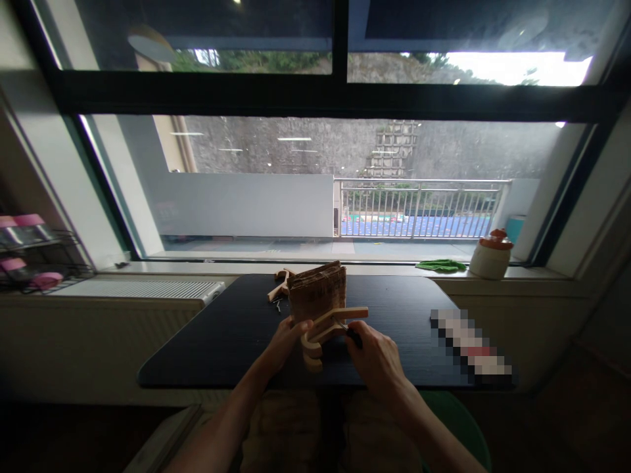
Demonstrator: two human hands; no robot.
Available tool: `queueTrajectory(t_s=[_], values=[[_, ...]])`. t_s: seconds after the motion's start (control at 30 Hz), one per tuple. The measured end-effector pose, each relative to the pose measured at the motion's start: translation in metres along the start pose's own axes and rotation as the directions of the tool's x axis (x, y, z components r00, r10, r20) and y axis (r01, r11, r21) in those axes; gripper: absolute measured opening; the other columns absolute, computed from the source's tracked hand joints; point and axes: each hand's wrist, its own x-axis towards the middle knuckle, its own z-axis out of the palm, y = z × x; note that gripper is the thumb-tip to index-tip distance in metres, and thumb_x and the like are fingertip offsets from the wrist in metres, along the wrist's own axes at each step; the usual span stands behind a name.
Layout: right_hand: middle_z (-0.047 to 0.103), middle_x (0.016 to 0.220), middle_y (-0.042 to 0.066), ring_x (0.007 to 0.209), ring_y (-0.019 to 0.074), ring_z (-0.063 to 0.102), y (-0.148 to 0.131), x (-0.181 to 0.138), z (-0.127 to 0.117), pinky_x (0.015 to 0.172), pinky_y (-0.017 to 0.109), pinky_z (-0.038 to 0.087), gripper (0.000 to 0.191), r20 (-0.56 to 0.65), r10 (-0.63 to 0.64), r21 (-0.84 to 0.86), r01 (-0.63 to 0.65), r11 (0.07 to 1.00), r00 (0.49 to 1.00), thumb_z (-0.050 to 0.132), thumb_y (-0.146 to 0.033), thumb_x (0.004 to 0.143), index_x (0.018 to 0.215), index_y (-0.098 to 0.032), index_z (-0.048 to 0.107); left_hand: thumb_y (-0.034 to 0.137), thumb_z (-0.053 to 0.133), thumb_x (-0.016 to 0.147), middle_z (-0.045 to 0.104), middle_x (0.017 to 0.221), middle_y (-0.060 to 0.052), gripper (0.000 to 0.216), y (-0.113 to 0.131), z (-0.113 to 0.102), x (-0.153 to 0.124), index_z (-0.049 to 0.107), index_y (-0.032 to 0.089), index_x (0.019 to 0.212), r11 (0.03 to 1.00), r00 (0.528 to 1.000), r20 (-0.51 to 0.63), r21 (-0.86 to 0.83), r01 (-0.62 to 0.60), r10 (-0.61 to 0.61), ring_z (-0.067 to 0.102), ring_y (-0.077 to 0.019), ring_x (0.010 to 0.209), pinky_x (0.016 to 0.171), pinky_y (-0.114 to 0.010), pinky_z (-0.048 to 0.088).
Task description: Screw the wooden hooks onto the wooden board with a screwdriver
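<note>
A brown wooden block-like model (316, 292) stands on the dark table (221, 341) in front of me. My left hand (284, 341) is closed on a pale curved wooden piece (328, 326) at the model's base. My right hand (372, 358) is closed round a small dark-handled tool (351, 334) whose tip meets the curved piece. More loose pale wooden pieces (280, 284) and some small dark bits lie just behind the model to the left.
The table sits against a windowsill under a large window. A white jar with an orange lid (491, 255) and a green cloth (441, 266) rest on the sill at right. A blurred-out flat object (468, 348) lies at the table's right edge. A wire rack with pink-lidded containers (29, 253) stands at left.
</note>
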Motion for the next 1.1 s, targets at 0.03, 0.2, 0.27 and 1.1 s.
queueTrajectory(t_s=[0.03,0.2,0.27,1.1], values=[[0.065,0.093,-0.002,0.075,0.0158,0.063,-0.001,0.000,-0.001,0.058,0.024,0.033,0.024,-0.007,-0.004,0.006,0.004,1.000,1.000,0.048,-0.020,0.082,0.105,-0.026,0.050,0.034,0.062,0.071,0.070,0.091,-0.007,0.031,0.001,0.000,0.000,0.067,0.012,0.093,1.000,1.000,0.000,0.004,0.002,-0.002,0.063,-0.0227,0.083,0.073,-0.030,0.048],[0.059,0.102,0.000,0.071,0.0123,0.060,-0.001,-0.003,-0.009,0.053,0.023,0.032,0.030,-0.068,-0.067,-0.076,0.062,0.995,0.995,0.049,-0.009,0.078,0.104,-0.025,0.049,0.035,0.060,0.073,0.069,0.096,-0.009,0.034,0.003,0.000,-0.002,0.066,0.012,0.097,0.999,1.000,0.006,0.051,0.010,-0.010,0.062,-0.0253,0.089,0.078,-0.032,0.048],[0.058,0.098,0.001,0.072,0.0114,0.058,0.001,-0.006,-0.010,0.054,0.022,0.032,0.024,-0.084,-0.139,-0.154,0.125,0.980,0.987,0.046,-0.010,0.082,0.101,-0.024,0.052,0.037,0.059,0.074,0.069,0.098,-0.010,0.036,0.003,-0.001,-0.002,0.066,0.011,0.099,0.998,1.000,0.020,0.062,0.017,-0.018,0.062,-0.0262,0.092,0.080,-0.034,0.048],[0.062,0.083,0.000,0.071,0.0121,0.059,0.009,-0.008,0.001,0.057,0.024,0.033,0.020,-0.078,-0.215,-0.200,0.196,0.960,0.974,0.043,-0.017,0.088,0.105,-0.022,0.053,0.036,0.061,0.072,0.069,0.096,-0.009,0.034,0.001,-0.003,-0.001,0.067,0.011,0.095,0.998,0.999,0.009,0.051,0.034,-0.034,0.063,-0.0258,0.089,0.078,-0.033,0.049]])
